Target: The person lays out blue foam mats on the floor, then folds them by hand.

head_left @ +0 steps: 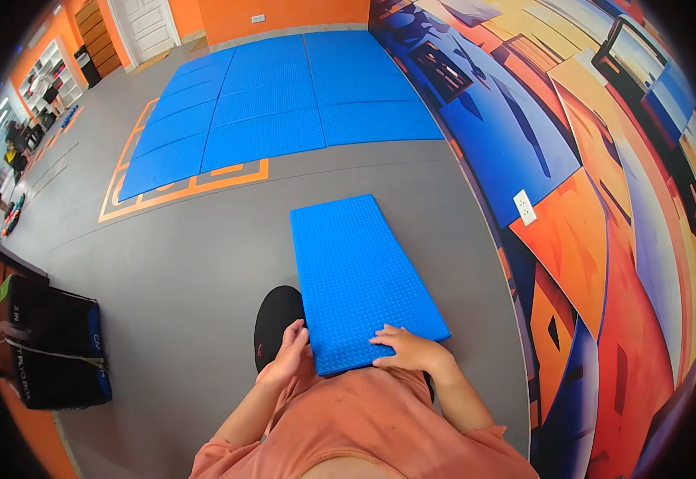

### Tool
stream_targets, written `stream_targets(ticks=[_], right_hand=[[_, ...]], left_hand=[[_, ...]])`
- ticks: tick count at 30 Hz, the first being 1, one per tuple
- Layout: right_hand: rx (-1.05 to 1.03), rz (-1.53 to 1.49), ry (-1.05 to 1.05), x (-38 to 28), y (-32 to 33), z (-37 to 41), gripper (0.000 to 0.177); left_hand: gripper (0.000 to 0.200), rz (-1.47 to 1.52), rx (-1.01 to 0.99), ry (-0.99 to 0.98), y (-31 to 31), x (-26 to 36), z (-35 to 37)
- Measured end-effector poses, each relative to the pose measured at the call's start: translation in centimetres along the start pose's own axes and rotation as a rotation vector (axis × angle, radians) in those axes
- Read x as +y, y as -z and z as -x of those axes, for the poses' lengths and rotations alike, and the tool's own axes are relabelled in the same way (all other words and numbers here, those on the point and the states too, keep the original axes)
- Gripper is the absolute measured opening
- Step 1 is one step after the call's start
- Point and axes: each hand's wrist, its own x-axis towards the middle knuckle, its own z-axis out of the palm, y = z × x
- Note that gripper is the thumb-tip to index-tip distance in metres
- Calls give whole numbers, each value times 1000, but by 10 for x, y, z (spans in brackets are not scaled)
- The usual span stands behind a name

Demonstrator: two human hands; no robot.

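Note:
A blue textured exercise mat [364, 267] stretches away in front of my body, its near edge close against my shirt. My left hand [290, 351] is at the mat's near left side, fingers extended along the edge and the thumb side turned toward it. On the mat's near right corner rests my right hand [404, 349], palm down with its fingers spread over the surface. Beneath my left forearm and beside the mat shows a dark trouser leg or knee [276, 323].
Large blue mats [268, 104] cover the floor ahead, bordered by orange markings [192, 191]. A painted wall [555, 215] with a white outlet [524, 207] runs along the right. A black plyo box [57, 343] stands at left. People [14, 148] and equipment are far left.

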Motion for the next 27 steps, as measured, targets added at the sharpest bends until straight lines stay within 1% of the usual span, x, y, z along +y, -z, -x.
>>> stream_targets(ticks=[1,2,3,4,5,6,7,8,9,10,11,12,13,14,16,18,20,21,23,24,25,27], right_hand=[[-1,-2,3,-2,5,1,52],[26,-187,-85,-3,15,3,54],[54,-374,-175,-7,24,5,57],[191,-420,-213,1,24,3,64],[196,-424,-216,13,21,3,64],[470,-91,-315,28,16,1,69],[736,253,-410,44,12,-1,75],[746,254,-416,62,7,-4,75],[704,122,-598,83,-1,-8,78],[656,-14,-772,100,-6,-10,81],[664,-13,-772,114,-8,-9,81],[614,-296,-712,127,-8,-8,81],[553,-575,-641,135,-8,-8,82],[557,-571,-636,139,-14,-9,82],[646,-649,-605,141,-23,-8,79],[674,-663,-606,140,-28,-7,77],[710,-664,-616,144,-33,-6,71],[707,-647,-607,149,-38,-6,71],[739,-728,-603,159,-40,-5,70],[721,-740,-608,150,-35,0,70],[715,-719,-599,148,-33,3,70],[729,-816,-590,143,-34,7,71]], left_hand=[[76,-110,-38,15,1,-2,-4],[76,-111,-35,15,0,-5,-8],[78,-199,-23,-4,-3,-5,-11],[81,-287,-13,-22,-7,-5,-14],[83,-377,-6,-41,-11,-5,-17],[83,-382,-13,-41,-13,-10,-23],[88,-314,27,-26,-16,-17,-31],[94,-244,68,-13,-20,-19,-38],[94,-247,60,-18,-25,-15,-40],[97,-113,68,39,-32,-6,-41],[101,22,76,98,-38,4,-41],[101,21,74,92,-46,18,-37],[103,45,160,157,-54,35,-32],[104,69,246,221,-59,43,-29],[104,78,241,230,-56,43,-31],[104,89,236,239,-51,36,-36],[100,1,237,218,-46,23,-44],[100,19,238,209,-46,24,-43],[93,38,204,202,-50,31,-40],[93,64,206,191,-50,30,-41],[90,-2,163,194,-47,30,-42],[82,-150,81,201,-41,30,-43]])
